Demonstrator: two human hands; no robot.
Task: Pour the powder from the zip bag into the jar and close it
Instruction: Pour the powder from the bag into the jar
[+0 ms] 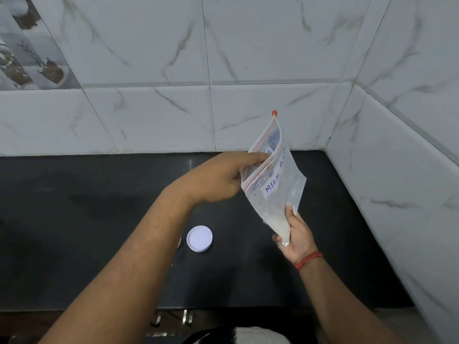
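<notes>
Pinched at the mouth by the left hand (218, 180) and grasped by its bottom corner in the right hand (296, 238), the zip bag (274, 184) hangs above the black counter (87, 207). Leftward, the white lid (199, 238) lies flat; the jar is hidden behind the left forearm. To pour well, I'd keep both grips firm, spread the mouth wide and tip slowly.

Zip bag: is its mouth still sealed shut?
No, the left hand has fingers inside the open top of the zip bag, while the right hand holds its bottom.
</notes>
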